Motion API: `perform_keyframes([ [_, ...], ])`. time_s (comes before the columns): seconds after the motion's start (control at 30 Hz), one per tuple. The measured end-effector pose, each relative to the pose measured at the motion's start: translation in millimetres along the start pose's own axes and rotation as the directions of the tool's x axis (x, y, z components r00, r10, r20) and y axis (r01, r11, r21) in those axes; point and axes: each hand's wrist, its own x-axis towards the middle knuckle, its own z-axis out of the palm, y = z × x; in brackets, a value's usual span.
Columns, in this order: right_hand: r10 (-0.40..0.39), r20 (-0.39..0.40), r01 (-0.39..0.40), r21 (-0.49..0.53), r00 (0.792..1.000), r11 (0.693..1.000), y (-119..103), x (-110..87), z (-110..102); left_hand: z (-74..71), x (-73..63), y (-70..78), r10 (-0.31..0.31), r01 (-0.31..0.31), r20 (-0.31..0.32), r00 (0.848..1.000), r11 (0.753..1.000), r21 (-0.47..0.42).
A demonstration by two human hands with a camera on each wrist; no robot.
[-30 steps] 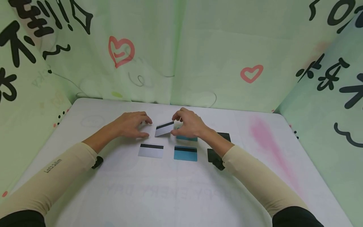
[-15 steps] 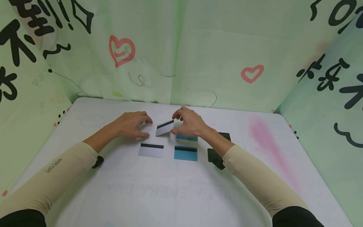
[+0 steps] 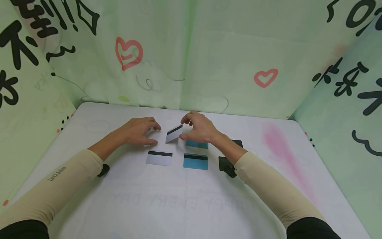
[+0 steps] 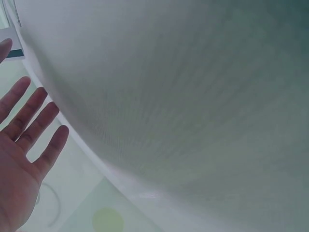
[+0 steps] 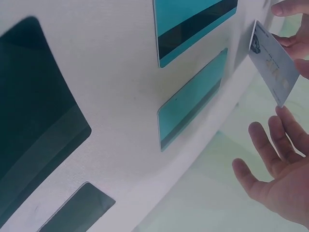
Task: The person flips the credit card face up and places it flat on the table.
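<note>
Left hand (image 3: 139,131), fingers apart and holding nothing, faces the right hand (image 3: 200,128), which pinches a tilted white card (image 3: 174,134) between them over the bench (image 3: 143,189); a light edge grip should steady it, clear of the nearby blue card (image 3: 197,144).

white card (image 3: 174,134) | tilted more steeply | right fingers (image 3: 188,117) slightly higher

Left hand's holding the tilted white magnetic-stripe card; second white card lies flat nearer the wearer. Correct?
Wrong hand: head view shows the right hand holding the tilted white magnetic-stripe card. The second white card does lie flat, nearer the wearer.
</note>
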Motion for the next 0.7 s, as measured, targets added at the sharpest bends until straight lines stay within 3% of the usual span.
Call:
perform_keyframes([
  [0.7,0.005,-0.004,-0.005,0.018,1.0,1.0,-2.6,0.9,-10.0,-0.4,-0.4,0.2,-0.006,0.006,0.002,1.0,1.0,0.007],
])
